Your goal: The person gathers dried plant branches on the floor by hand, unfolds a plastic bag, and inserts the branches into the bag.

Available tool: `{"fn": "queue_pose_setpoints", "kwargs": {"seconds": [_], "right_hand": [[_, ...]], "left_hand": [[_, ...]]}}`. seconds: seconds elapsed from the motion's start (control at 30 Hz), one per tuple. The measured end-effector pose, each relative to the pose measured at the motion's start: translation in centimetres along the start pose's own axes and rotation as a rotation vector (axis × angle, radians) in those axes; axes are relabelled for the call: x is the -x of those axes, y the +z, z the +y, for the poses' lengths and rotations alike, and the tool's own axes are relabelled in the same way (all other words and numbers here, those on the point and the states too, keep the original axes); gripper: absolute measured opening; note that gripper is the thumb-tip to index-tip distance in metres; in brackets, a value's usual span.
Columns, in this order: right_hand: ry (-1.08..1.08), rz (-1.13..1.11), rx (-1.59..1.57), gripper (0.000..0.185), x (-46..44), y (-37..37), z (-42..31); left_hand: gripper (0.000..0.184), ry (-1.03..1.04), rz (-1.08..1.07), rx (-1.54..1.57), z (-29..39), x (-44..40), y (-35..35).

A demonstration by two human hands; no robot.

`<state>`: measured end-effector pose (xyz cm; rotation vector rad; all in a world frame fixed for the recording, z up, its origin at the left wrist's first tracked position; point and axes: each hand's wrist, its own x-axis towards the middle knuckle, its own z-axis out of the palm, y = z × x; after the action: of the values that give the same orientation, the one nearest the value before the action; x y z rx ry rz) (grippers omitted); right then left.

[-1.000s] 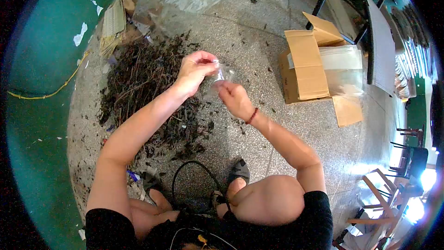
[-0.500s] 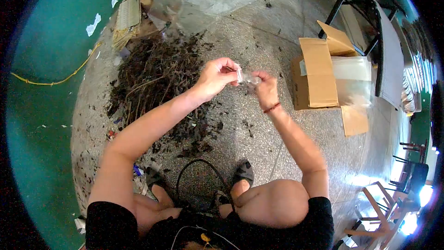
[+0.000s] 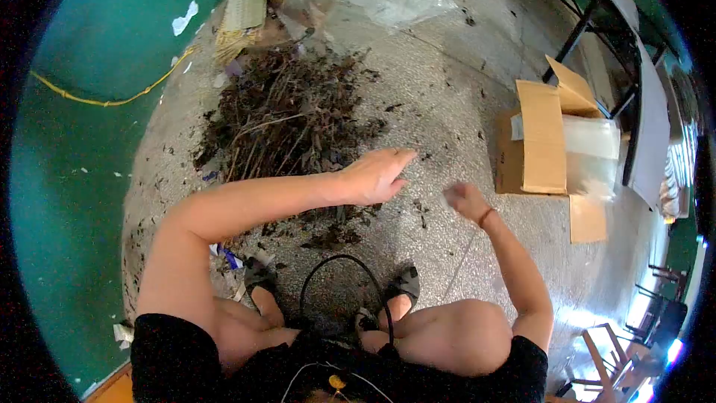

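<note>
Left hand [image 3: 373, 177]: fingers extended, thumb apart. Right hand [image 3: 470, 202]: curled, blurred, grip unclear. Pile [image 3: 280, 116]: dark, twiggy. Box [image 3: 543, 138]: cardboard.

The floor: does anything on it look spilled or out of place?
Yes: around the dark pile, loose bits lie strewn across the floor, some near the left shoe, so it looks spilled.

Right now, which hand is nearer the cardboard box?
Right: the right hand is left of the cardboard box, not touching; the left hand is farther left, by the dark pile.
</note>
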<state>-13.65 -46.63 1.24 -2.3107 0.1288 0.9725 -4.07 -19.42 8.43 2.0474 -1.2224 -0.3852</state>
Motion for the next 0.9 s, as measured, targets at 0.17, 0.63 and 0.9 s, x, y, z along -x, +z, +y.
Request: {"fn": "queue_pose_setpoints", "kwargs": {"seconds": [0.17,0.63,0.9], "right_hand": [[0.104,-0.110,0.538,0.049,4.2,1.5,0.9],[-0.493,1.002,0.234,0.032,-11.8,-14.5,-19.2],[0.079,0.523,-0.226,0.042,-15.7,-7.2,-16.6]], "left_hand": [[0.030,0.101,-0.070,-0.167,2.0,2.9,-6.8],[0.042,-0.068,0.542,-0.374,-4.9,15.1,-13.1],[0.059,-0.335,0.458,-0.310,-8.5,18.4,-10.4]]}}
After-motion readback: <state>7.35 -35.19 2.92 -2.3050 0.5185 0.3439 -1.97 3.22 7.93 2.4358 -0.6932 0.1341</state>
